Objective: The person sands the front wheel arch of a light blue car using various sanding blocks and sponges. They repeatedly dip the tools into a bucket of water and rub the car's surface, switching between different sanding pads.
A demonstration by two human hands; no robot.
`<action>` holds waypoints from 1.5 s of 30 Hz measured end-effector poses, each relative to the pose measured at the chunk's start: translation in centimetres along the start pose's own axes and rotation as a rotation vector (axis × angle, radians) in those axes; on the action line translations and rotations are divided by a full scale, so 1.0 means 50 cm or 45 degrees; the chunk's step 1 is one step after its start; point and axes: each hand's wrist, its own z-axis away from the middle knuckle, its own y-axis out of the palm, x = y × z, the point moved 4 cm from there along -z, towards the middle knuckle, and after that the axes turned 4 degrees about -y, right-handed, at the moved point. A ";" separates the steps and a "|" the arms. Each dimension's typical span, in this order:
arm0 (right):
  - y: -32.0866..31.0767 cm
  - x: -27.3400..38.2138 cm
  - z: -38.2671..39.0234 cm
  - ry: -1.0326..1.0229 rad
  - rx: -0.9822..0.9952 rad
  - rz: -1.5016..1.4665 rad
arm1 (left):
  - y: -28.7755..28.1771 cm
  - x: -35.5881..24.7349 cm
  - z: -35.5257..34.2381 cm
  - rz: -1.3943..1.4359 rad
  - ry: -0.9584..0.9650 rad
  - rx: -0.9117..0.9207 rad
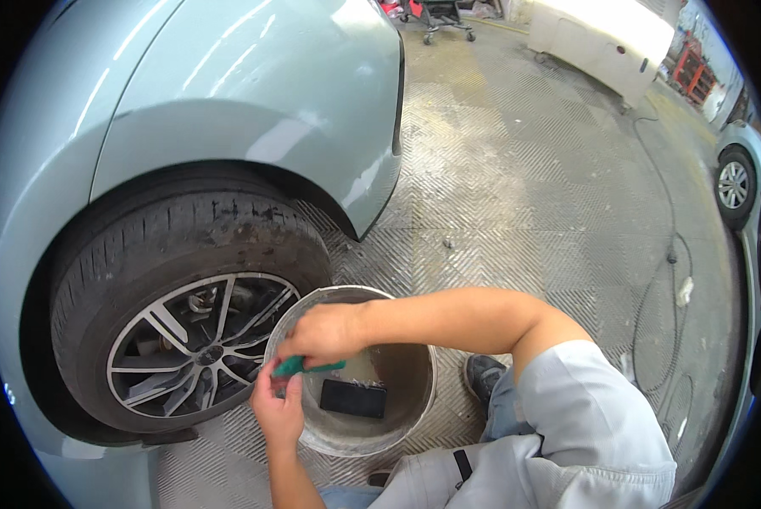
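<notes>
My right hand is closed on a small green item at the left side of a grey bucket. My left hand is just below it, its fingers around the left end of the same item, partly hidden. A black rectangular object lies inside the bucket, along with what looks like murky water. The bucket stands right beside the tyre and spoked rim of a pale blue-grey car.
A second car's wheel is at the right edge, with a looped cable on the patterned floor near it. A white cabinet-like unit and a wheeled cart stand at the back. My shoe is right of the bucket.
</notes>
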 end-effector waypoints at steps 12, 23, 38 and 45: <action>-0.088 -0.048 0.115 -0.340 -0.063 -1.310 | 0.035 -0.232 -0.112 0.121 0.377 0.059; -0.156 -0.238 0.377 0.367 -0.770 -1.483 | 0.260 -0.561 -0.357 -2.038 1.162 -0.146; -0.299 -0.245 0.367 0.230 -1.539 -0.166 | 0.292 -0.543 -0.350 -2.222 1.053 -0.018; -0.387 -0.189 0.251 0.058 -1.732 0.516 | 0.113 -0.648 -0.334 -2.198 1.072 0.020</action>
